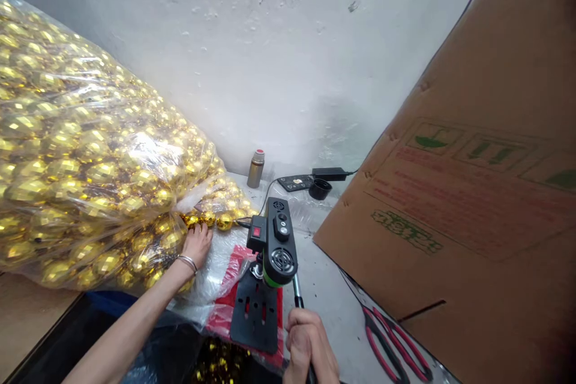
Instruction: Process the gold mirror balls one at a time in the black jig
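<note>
A bulging clear plastic bag (148,150) of gold balls fills the left side and a large cardboard box (472,288) leans in from the right, leaving a narrow strip of grey table (308,288) between these 2 bulky things. Against the white wall (288,60) stand a small metal bottle (254,173) with a red top and, to its right, a black power adapter (329,174) and a black cup-like ring (320,191). Red-and-black-handled scissors (391,345) lie beside the box, near the right hand (310,345). The black device (279,240) is in that strip, its base plate over a red sheet (234,265); its long axis runs from the person toward the wall, tipping slightly left, and its lever (297,294) points back toward the person. The device has 2 round vents, a red switch and a green band at its near end. The right fingers are wrapped around the lever's dark grip. The left hand (198,244) touches shiny, faceted gold balls (224,221) at the bag's edge; whether its fingers are closed on 1, I cannot tell.
</note>
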Action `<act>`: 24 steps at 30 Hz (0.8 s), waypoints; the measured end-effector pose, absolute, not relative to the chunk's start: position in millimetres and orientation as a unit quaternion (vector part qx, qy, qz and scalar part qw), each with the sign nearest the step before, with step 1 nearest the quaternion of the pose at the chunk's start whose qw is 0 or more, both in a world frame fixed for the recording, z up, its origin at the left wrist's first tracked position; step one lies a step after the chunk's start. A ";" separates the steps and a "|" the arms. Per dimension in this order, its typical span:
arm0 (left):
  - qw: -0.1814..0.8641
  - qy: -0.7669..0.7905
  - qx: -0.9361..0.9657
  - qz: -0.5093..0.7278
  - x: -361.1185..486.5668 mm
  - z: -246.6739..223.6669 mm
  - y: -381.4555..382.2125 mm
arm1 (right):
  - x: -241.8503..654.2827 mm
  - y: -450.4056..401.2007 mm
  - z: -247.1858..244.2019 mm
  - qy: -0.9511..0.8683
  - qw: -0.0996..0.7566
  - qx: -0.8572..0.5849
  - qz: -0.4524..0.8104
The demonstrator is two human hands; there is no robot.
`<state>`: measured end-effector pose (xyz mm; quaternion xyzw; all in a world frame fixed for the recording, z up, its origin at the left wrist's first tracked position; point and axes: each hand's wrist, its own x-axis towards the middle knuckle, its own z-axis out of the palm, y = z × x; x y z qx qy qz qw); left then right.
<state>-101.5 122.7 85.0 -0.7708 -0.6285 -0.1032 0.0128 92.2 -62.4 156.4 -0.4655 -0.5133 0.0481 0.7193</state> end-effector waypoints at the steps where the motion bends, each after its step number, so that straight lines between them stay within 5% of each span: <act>1: 0.008 -0.632 -0.768 -0.100 -102.2 84.4 126.4 | 93.0 -62.2 156.4 -0.517 0.720 -0.460 0.051; 8: -0.075 -0.626 -0.759 -0.162 -90.9 93.2 101.3 | 95.9 -60.9 174.8 -0.521 0.729 -0.439 0.065; 13: -0.471 -0.496 -0.579 -0.444 -57.4 78.8 38.6 | 102.5 -56.7 192.7 -0.531 0.710 -0.456 0.082; 15: -0.548 -0.460 -0.503 -0.486 -42.5 68.4 18.8 | 106.9 -54.8 194.3 -0.553 0.700 -0.447 0.075; 19: -0.582 -0.468 -0.437 -0.502 -21.8 50.8 -0.2 | 113.6 -53.5 190.4 -0.580 0.686 -0.435 0.060; 24: -0.441 -0.535 -0.563 -0.449 -15.1 37.1 -9.4 | 112.4 -57.0 185.3 -0.596 0.678 -0.427 0.058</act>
